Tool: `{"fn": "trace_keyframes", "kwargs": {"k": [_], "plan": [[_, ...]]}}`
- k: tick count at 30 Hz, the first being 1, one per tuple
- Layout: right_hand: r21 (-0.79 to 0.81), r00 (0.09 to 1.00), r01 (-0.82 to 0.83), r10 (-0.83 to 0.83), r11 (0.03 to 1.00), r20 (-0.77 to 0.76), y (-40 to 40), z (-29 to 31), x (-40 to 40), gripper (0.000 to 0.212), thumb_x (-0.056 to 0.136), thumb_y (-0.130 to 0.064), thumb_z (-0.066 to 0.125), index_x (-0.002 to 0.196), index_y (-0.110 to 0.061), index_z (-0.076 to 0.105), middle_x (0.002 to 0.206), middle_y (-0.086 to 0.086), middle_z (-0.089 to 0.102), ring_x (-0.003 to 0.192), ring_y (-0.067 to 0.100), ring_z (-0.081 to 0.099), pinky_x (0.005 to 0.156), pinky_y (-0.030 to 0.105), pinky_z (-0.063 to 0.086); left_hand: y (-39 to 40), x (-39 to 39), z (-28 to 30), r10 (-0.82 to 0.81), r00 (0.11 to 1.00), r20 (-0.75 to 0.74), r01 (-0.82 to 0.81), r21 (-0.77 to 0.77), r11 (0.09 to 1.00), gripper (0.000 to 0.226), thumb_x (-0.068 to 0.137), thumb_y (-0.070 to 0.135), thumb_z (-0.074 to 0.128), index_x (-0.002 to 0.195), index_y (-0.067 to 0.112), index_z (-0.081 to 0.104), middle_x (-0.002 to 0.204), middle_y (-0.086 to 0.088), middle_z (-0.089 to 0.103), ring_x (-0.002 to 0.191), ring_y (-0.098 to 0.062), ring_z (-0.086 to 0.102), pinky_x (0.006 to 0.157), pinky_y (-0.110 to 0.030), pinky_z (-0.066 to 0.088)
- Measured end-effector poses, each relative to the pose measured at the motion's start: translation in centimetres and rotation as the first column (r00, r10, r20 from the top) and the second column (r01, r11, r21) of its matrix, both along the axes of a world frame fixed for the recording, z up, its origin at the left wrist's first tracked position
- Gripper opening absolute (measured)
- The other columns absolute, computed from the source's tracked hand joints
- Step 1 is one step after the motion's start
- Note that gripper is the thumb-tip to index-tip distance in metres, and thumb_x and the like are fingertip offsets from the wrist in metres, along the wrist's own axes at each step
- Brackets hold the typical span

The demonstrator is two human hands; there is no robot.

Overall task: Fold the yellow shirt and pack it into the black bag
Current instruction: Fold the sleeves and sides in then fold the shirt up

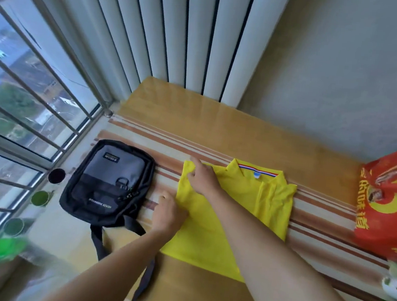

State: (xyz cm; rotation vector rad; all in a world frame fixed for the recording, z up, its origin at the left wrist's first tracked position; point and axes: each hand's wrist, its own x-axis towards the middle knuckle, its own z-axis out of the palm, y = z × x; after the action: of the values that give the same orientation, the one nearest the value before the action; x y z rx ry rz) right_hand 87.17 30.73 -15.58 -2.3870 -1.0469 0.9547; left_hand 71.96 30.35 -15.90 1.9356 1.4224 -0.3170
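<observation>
- Yellow shirt (236, 202) flat on counter (218, 133), sides folded in, collar away; black bag (107, 182) just beside, zipped shut.
- Left hand (169, 214) pinching shirt's left edge; right hand (202, 177) pressing open on upper left corner.
- Risk: slippery fabric unfolding once released.
- Risk: fold too bulky for small bag.

A bright yellow collared shirt (236, 202) lies partly folded at the centre of the frame on a wooden bench (219, 128) covered by a striped cloth (319, 222). The right hand (203, 178) presses its upper left corner; the left hand (168, 211) pinches its left edge lower down. A black and grey fabric bag (107, 180) lies flat at centre left, near the shirt. A red printed carton (388, 207) stands at the right edge.
</observation>
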Motion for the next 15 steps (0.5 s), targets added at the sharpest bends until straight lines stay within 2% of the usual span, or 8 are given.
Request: {"fn": "trace_keyframes", "kwargs": {"k": [2,4,9,12,15], "plan": [[-0.076,1.0,-0.016,0.014,0.997,-0.021,1.1,-0.5,0.1,0.059,0.092,-0.023,0.056,0.148,-0.017,0.037,0.132,0.023,0.057,0.123,0.039,0.053,0.092,0.042,0.049,0.5,-0.1,0.2,-0.018,0.999,-0.031,0.017,-0.028,0.999,0.049,0.078,0.032,0.071,0.112,0.005,0.046,0.116,-0.016,0.059,0.109,-0.038,0.059,0.08,-0.04,0.047],[-0.101,0.999,-0.011,0.008,0.995,-0.031,1.5,-0.8,0.3,0.057,0.091,-0.03,0.06,0.142,-0.016,0.041,0.136,0.02,0.053,0.124,0.038,0.052,0.094,0.04,0.047,0.8,-0.2,0.4,-0.064,0.995,-0.079,0.061,-0.036,0.997,0.048,0.078,0.037,0.072,0.11,0.007,0.052,0.114,-0.015,0.061,0.106,-0.036,0.059,0.076,-0.038,0.047],[-0.084,0.998,0.056,-0.054,0.995,0.025,1.3,-0.7,-0.3,0.049,0.085,-0.042,0.067,0.121,-0.013,0.051,0.122,0.018,0.059,0.114,0.037,0.057,0.087,0.041,0.051,0.7,-0.7,1.2,-0.192,0.969,-0.157,0.185,-0.058,0.981,0.052,0.075,0.047,0.075,0.106,0.009,0.059,0.109,-0.011,0.061,0.103,-0.032,0.061,0.067,-0.035,0.043],[-0.032,0.985,0.153,-0.149,0.988,0.084,0.7,0.5,-0.6,0.051,0.081,-0.051,0.069,0.112,-0.012,0.055,0.119,0.016,0.06,0.111,0.036,0.057,0.083,0.039,0.047,0.5,-0.6,1.8,-0.267,0.949,-0.168,0.255,-0.088,0.963,0.039,0.077,0.042,0.073,0.098,0.011,0.062,0.104,-0.008,0.063,0.092,-0.027,0.061,0.064,-0.033,0.044],[0.015,0.971,0.21,-0.21,0.978,0.111,-0.5,2.0,0.0,0.04,0.081,-0.038,0.072,0.106,-0.012,0.055,0.112,0.016,0.062,0.104,0.036,0.06,0.073,0.035,0.042,-0.3,-0.5,2.6,-0.273,0.953,-0.132,0.254,-0.147,0.956,0.03,0.076,0.034,0.072,0.093,0.013,0.059,0.095,-0.007,0.063,0.08,-0.023,0.058,0.061,-0.033,0.046]]}}
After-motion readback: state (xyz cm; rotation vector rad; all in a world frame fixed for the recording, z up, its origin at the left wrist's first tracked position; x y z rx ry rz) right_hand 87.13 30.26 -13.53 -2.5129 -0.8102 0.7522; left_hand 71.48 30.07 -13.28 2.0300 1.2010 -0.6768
